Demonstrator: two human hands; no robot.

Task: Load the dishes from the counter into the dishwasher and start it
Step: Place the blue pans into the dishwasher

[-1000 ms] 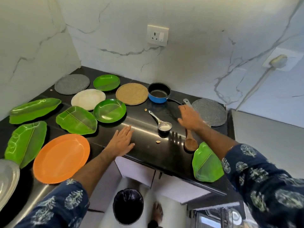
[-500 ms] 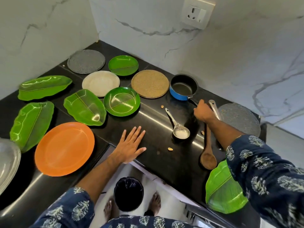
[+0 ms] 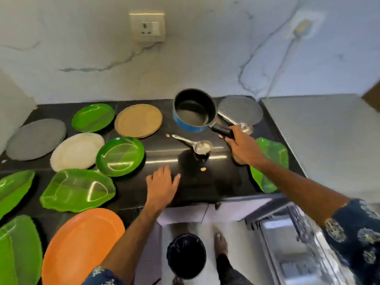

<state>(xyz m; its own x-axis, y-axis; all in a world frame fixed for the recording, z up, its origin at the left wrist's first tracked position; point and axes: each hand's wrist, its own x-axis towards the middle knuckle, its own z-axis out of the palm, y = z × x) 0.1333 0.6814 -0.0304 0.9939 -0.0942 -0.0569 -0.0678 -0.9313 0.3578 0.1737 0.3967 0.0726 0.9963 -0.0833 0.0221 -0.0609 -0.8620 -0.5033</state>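
Observation:
My right hand (image 3: 243, 148) grips the black handle of a small blue saucepan (image 3: 193, 111) and holds it tilted above the black counter (image 3: 205, 186). My left hand (image 3: 162, 185) rests flat on the counter near its front edge. A steel measuring spoon (image 3: 197, 146) lies between the hands. A second steel spoon (image 3: 236, 123) shows behind the pan handle. Several green plates, such as a round one (image 3: 120, 156) and a leaf-shaped one (image 3: 78, 190), an orange plate (image 3: 82, 245), a white plate (image 3: 77, 151) and round mats cover the left counter. The open dishwasher rack (image 3: 287, 243) is at the lower right.
A grey round mat (image 3: 241, 110) and a green leaf plate (image 3: 271, 159) lie at the counter's right end. A black bin (image 3: 186, 255) stands on the floor below, beside my foot. A wall socket (image 3: 147, 27) sits above the counter. Small crumbs dot the counter.
My right hand has closed on the pan handle and lifted the blue saucepan off the counter, tilting it. The left hand stays flat on the counter. The view swung right, showing the dishwasher.

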